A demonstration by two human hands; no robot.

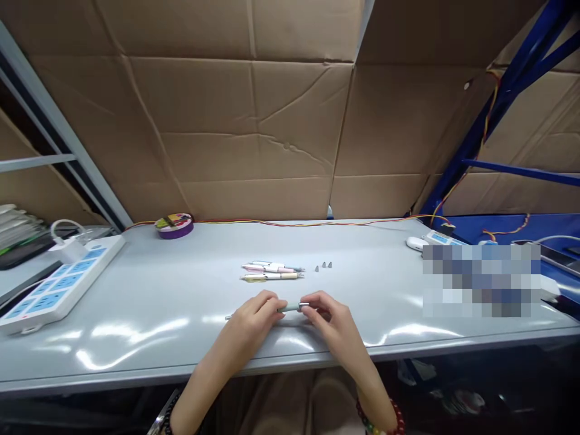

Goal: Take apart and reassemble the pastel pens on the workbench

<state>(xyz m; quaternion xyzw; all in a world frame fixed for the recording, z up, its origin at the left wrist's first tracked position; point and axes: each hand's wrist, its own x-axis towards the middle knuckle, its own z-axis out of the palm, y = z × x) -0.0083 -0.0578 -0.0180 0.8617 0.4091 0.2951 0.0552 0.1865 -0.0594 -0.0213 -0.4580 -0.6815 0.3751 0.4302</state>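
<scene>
Close to the table's front edge, a pale green pen [292, 307] lies level between my two hands. My left hand [256, 314] is closed around its barrel, and a thin tip pokes out at the left of that hand. The fingers of my right hand [330, 317] pinch the pen's other end, where a silvery part shows. Beyond my hands lie several pens [272, 276] with white, pink, blue and cream parts, side by side. Just right of them stand three small grey cone-shaped pieces [324, 264].
A white power strip [67, 287] with blue sockets sits at the left, near a purple tape roll [174, 226] at the back. Red and yellow wires [290, 223] run along the rear edge. On the right are a white mouse-like object [415, 243] and a blurred patch.
</scene>
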